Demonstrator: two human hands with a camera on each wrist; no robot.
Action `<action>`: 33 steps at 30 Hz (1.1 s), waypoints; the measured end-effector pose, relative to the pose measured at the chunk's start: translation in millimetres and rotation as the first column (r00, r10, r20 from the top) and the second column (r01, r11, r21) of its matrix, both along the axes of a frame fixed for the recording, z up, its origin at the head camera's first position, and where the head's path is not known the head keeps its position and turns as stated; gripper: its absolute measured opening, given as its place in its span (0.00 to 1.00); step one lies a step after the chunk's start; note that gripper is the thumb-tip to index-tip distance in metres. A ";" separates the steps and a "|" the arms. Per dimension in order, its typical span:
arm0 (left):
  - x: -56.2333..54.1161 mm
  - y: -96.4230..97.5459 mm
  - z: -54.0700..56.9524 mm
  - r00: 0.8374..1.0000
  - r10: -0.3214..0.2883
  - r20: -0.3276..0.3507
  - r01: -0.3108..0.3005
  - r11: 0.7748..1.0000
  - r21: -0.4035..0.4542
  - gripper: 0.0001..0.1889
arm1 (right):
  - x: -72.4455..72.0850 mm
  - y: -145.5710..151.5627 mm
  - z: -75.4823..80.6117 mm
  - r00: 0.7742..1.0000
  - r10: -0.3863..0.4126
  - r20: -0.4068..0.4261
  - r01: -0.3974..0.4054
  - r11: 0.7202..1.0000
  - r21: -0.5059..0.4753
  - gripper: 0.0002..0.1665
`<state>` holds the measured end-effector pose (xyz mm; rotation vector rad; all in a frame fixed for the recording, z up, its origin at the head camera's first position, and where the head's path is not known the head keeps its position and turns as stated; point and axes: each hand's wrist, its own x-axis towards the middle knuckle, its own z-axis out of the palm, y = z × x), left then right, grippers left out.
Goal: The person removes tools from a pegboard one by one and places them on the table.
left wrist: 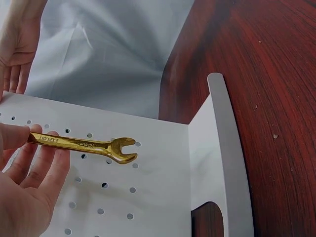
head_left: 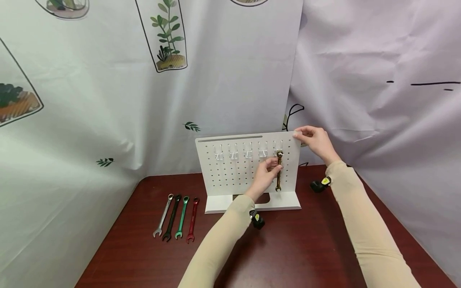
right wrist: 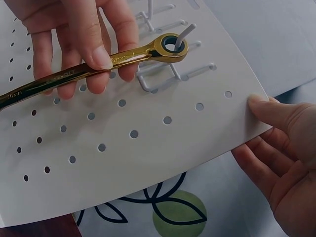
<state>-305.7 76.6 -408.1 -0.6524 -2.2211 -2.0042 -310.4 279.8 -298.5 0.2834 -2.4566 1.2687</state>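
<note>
A gold combination wrench (head_left: 279,172) hangs down in front of the white pegboard (head_left: 230,172), near its right side. My left hand (head_left: 265,173) pinches its shaft between thumb and fingers. In the right wrist view, the tip of a white hook (right wrist: 186,33) passes through the ring end of the wrench (right wrist: 170,47). The open end points down, as the left wrist view shows along the shaft. My right hand (head_left: 315,141) grips the pegboard's upper right corner, thumb on the front face and fingers behind.
Several white hooks (head_left: 234,155) line the board's upper part. Left of the board, silver (head_left: 163,215), black (head_left: 171,218), green (head_left: 182,217) and red (head_left: 193,220) wrenches lie side by side on the dark red table (head_left: 288,252). Printed curtains (head_left: 234,80) stand behind.
</note>
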 end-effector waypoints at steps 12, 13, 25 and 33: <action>9.3 -1.4 5.9 0.995 0.012 -0.102 -0.017 0.999 -0.051 0.14 | -4.1 0.2 -3.0 1.000 -0.007 -0.011 0.007 1.000 0.013 0.24; 10.9 -1.3 6.5 0.994 0.008 -0.113 -0.015 0.998 -0.057 0.14 | -4.2 0.4 -3.0 1.000 -0.007 -0.012 0.007 1.000 0.013 0.24; 28.1 -1.2 10.7 0.979 -0.062 -0.195 0.049 0.996 -0.073 0.15 | -4.0 3.1 -3.3 1.000 0.007 -0.029 -0.007 1.000 0.000 0.25; 35.9 -19.8 15.9 0.977 -0.069 -0.202 0.052 0.995 -0.087 0.16 | -3.1 2.0 -3.4 1.000 0.001 -0.013 -0.001 1.000 -0.003 0.24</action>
